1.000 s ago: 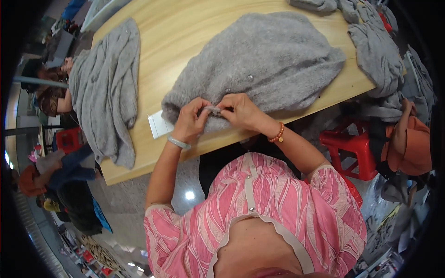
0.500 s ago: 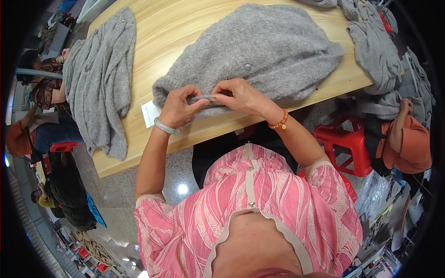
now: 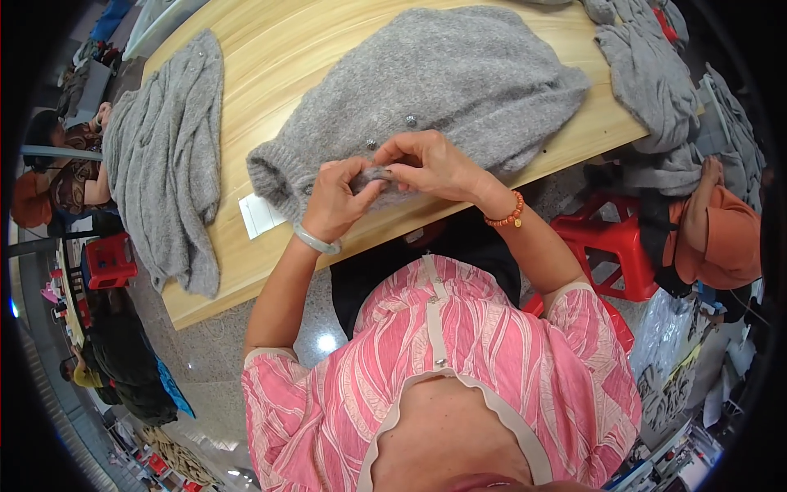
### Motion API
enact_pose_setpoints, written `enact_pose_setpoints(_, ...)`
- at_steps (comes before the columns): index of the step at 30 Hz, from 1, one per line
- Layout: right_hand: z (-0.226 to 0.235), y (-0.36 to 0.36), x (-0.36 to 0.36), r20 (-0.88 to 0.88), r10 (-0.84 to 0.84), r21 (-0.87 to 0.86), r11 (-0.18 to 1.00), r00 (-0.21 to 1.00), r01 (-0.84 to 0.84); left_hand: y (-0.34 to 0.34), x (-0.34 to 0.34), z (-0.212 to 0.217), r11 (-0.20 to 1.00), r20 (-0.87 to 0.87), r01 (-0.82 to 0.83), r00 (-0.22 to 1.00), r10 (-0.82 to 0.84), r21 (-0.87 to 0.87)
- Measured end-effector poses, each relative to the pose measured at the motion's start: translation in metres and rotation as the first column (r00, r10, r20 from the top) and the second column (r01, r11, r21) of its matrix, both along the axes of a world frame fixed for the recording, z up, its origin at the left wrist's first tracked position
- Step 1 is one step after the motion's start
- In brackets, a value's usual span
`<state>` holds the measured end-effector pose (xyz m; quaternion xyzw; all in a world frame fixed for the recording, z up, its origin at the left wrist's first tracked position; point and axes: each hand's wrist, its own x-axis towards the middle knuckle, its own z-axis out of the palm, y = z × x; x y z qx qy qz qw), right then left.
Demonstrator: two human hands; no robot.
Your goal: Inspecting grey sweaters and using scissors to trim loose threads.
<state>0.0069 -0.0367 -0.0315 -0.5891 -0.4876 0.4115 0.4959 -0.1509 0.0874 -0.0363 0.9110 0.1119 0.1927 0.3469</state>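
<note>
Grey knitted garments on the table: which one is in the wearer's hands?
The middle garment, its near edge pinched by the left hand and right hand. The left garment and the right-side garments lie apart from both.

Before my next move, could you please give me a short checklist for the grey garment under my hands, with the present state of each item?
1. Left hand gripping the grey garment: ok, pinching its near edge.
2. Right hand gripping too: ok, thumb and finger pinch the cloth beside the left hand.
3. Garment resting on the table: ok, most of it lies there.
4. Shiny buttons in sight: ok, two show just beyond the fingers.
5. White card apart from both hands: ok, left of them.
6. Pinched spot fully visible: not ok, fingers cover part.
</note>
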Motion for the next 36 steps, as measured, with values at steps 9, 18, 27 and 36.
enact_pose_setpoints(9, -0.001, -0.001, -0.008, 0.383, -0.071, 0.047, 0.997, 0.921, 0.057, 0.004, -0.004, -0.012, 0.917, -0.11, -0.007, 0.993, -0.04, -0.399)
enact_pose_setpoints(18, 0.002, -0.005, 0.001, -0.07, -0.083, -0.125, 0.989, 0.994, 0.074, 0.014, 0.009, 0.003, 0.823, -0.181, 0.137, 0.943, -0.278, -0.551)
enact_pose_setpoints(27, -0.009, -0.004, -0.024, 0.287, -0.151, 0.156, 0.982, 0.946, 0.109, 0.014, -0.012, -0.018, 0.694, -0.113, 0.036, 0.979, -0.167, -0.719)
enact_pose_setpoints(36, -0.013, -0.002, -0.026, 0.207, -0.147, 0.163, 0.98, 0.967, 0.114, 0.016, -0.006, -0.007, 0.792, -0.181, -0.017, 0.976, -0.119, -0.61)
